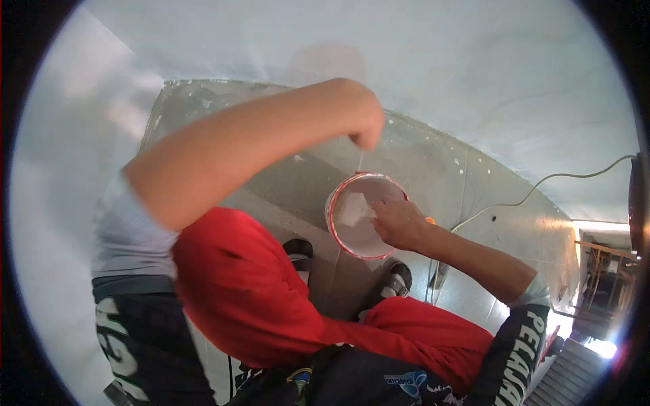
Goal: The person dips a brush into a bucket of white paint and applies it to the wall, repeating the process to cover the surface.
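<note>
A round bucket (330,223) with a red-smeared rim stands on the floor between my feet, its inside coated whitish. Above its far rim, my left hand (367,132) is closed, and a thin wire-like handle (360,162) runs from it down to the rim. My right hand (399,223) reaches over the bucket's right side with its fingers bent into the opening. Beside those fingertips lies a pale, flat, angular piece (353,208); I cannot tell whether it is a scraper in the grip or a patch of paste.
A smooth pale wall (433,61) curves close behind the bucket, meeting the paint-spotted tiled floor (433,155). A light cable (521,203) trails across the floor on the right. Wooden framing (599,271) stands by a bright opening at far right. My shoes (401,276) flank the bucket's near side.
</note>
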The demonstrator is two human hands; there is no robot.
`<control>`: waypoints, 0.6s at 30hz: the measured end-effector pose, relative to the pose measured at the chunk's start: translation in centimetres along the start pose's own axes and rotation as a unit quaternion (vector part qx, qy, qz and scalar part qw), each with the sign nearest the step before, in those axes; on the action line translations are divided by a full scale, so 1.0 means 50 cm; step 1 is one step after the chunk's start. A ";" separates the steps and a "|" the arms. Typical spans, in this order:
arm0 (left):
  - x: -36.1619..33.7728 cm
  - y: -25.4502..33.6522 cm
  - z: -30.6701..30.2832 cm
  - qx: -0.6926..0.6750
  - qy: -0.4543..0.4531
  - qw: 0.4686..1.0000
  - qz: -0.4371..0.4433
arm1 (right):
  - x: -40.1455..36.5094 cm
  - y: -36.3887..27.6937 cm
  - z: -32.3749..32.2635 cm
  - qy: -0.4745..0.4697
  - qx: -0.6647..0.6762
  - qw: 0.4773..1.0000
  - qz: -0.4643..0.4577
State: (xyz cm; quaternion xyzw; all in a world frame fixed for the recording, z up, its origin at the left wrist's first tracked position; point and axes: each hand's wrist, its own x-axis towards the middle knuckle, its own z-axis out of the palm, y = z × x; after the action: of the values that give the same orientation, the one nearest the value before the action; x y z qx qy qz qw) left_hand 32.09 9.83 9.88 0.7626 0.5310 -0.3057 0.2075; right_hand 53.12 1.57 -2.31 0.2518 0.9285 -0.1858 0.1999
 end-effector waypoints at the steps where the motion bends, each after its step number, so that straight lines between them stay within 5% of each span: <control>1: 0.064 -0.017 0.001 0.019 0.009 1.000 -0.007 | -0.021 -0.003 -0.023 0.024 0.053 0.998 0.031; 5: 0.139 -0.042 0.045 -0.114 -0.048 0.989 -0.079 | -0.120 0.028 -0.102 0.033 0.156 0.986 0.053; 9: 0.333 -0.077 0.167 0.103 -0.152 0.982 -0.037 | -0.208 0.033 -0.133 -0.064 0.273 0.939 0.200; 11: 0.338 -0.088 0.164 0.033 -0.104 0.992 -0.066 | -0.246 0.079 -0.035 0.060 0.478 0.872 0.081; 12: 0.341 -0.094 0.162 -0.049 -0.067 0.991 -0.100 | -0.259 0.076 -0.044 0.066 0.474 0.874 0.082; 14: 0.361 -0.092 0.146 -0.057 -0.101 0.987 -0.114 | -0.269 0.068 -0.061 -0.021 0.632 0.749 0.200; 16: 0.357 -0.102 0.143 -0.071 -0.138 0.979 -0.130 | -0.277 0.112 -0.041 -0.030 0.660 0.728 0.183; 18: 0.340 -0.092 0.150 -0.091 -0.083 0.984 -0.128 | -0.285 0.126 -0.036 -0.074 0.737 0.658 0.134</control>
State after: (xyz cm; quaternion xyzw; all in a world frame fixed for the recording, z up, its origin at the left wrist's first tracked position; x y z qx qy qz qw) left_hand 30.18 18.25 -7.21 0.6382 0.6309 -0.3420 0.2788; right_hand 67.32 1.85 4.31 0.4237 0.4258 -0.7984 0.0399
